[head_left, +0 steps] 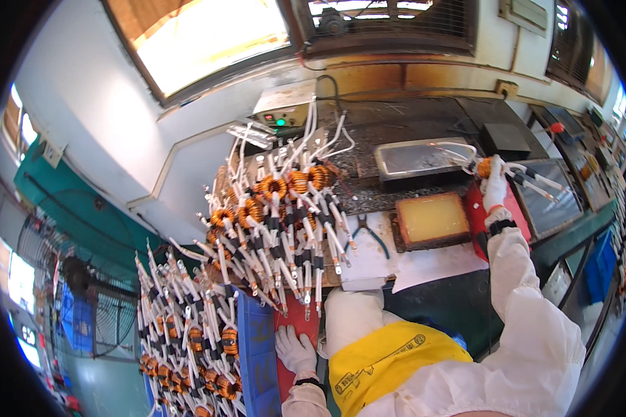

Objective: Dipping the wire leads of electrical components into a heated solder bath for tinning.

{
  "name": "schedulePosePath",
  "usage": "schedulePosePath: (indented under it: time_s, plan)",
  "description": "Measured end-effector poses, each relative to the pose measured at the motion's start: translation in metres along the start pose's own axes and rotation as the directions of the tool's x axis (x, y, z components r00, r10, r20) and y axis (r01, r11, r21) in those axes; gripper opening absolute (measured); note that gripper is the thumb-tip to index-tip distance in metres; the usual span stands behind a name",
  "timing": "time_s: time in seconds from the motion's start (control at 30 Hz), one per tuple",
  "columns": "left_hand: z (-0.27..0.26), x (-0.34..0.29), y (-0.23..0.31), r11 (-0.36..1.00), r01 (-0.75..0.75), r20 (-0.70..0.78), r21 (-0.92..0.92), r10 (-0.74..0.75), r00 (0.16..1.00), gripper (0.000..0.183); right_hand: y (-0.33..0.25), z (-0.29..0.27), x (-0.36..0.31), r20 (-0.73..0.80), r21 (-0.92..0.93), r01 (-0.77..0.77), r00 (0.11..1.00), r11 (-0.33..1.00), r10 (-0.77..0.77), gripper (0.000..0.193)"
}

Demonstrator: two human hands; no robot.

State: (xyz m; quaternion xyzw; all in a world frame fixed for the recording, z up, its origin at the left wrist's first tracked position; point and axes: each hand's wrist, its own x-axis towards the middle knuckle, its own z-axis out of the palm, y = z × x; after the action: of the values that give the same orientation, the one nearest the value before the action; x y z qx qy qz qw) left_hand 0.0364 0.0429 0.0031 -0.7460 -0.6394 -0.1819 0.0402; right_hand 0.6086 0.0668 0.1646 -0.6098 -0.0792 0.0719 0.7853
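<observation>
In a white glove, my right hand (pixel 494 186) is closed around a copper-wound toroidal coil (pixel 484 167) with white and black-sleeved leads. Some of its leads stretch left over the right end of a metal-rimmed solder pot (pixel 424 158); whether they touch the surface I cannot tell. Others point right. A red block (pixel 506 208) lies under my right wrist. My left hand (pixel 298 351), also gloved, rests with fingers spread on a red surface (pixel 295 318) beside a blue crate (pixel 257 347). It holds nothing.
Many similar coils (pixel 273 186) are heaped on the bench at left, and more coils (pixel 195 340) fill the blue crate. A tray of yellowish material (pixel 432 218) sits before the pot. Pliers (pixel 366 235) lie left of it. A control box (pixel 285 104) with a green light stands behind.
</observation>
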Motion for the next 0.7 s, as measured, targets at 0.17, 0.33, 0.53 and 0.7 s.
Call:
schedulePosePath:
  time_s: [0.17, 0.33, 0.53, 0.7]
  plan:
    - [-0.001, 0.003, 0.001, 1.000, -0.001, -0.043, -0.008, 0.001, 0.999, 0.039, 0.003, -0.005, 0.009, 0.024, -0.011, 0.005, 1.000, 1.000, -0.005, 0.042]
    - [-0.001, -0.001, -0.003, 0.999, 0.034, -0.019, -0.039, -0.035, 0.999, 0.041, 0.015, -0.006, 0.022, 0.083, -0.098, 0.013, 0.997, 0.995, -0.005, 0.043]
    - [-0.004, 0.002, 0.003, 0.996, 0.081, 0.022, -0.047, -0.080, 0.997, 0.042, 0.032, -0.026, 0.057, 0.009, -0.164, -0.031, 0.999, 0.986, 0.033, 0.041]
    - [-0.005, -0.004, -0.002, 0.990, 0.119, -0.024, -0.075, -0.121, 0.992, 0.041, 0.016, -0.013, 0.030, 0.135, -0.124, 0.071, 0.989, 0.990, -0.054, 0.042]
